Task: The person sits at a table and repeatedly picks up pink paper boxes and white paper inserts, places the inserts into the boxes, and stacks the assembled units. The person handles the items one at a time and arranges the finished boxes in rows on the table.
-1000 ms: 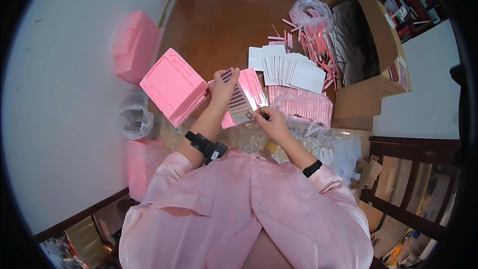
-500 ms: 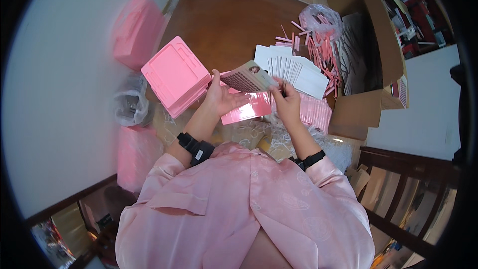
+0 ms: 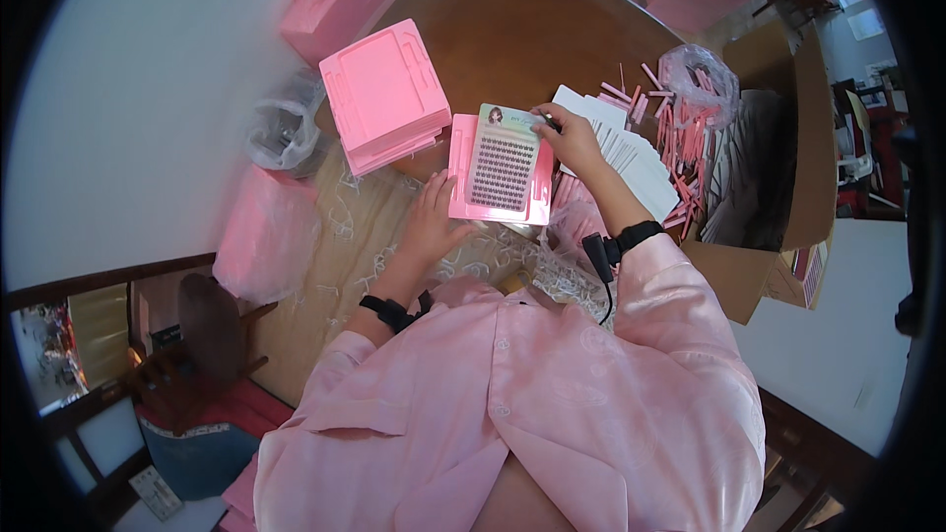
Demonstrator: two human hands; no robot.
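Observation:
A pink plastic tray [image 3: 459, 199] lies at the table's near edge. On it rests a card of false eyelashes [image 3: 505, 173], with rows of small black clusters and a printed figure at its top. My right hand [image 3: 576, 146] pinches the card's upper right corner. A small dark, slim thing shows between those fingers; its kind I cannot make out. Beside the tray's left edge is my left hand [image 3: 431, 220], fingers stretched out and the tips at the tray's side. To the left stands a stack of similar pink trays [image 3: 386, 87].
White cards [image 3: 631, 166] lie fanned out on the right, near many pink sticks [image 3: 680, 143] and a clear plastic bag [image 3: 702, 79]. An open cardboard box [image 3: 813, 128] stands beyond them. Left of the table hangs a white plastic bag [image 3: 281, 128]. White shreds [image 3: 572, 294] lie below the table edge.
The eyelash card has gone from being held tilted in the air to lying upright on the pink tray. My left hand has let go of it and moved down to the tray's left side.

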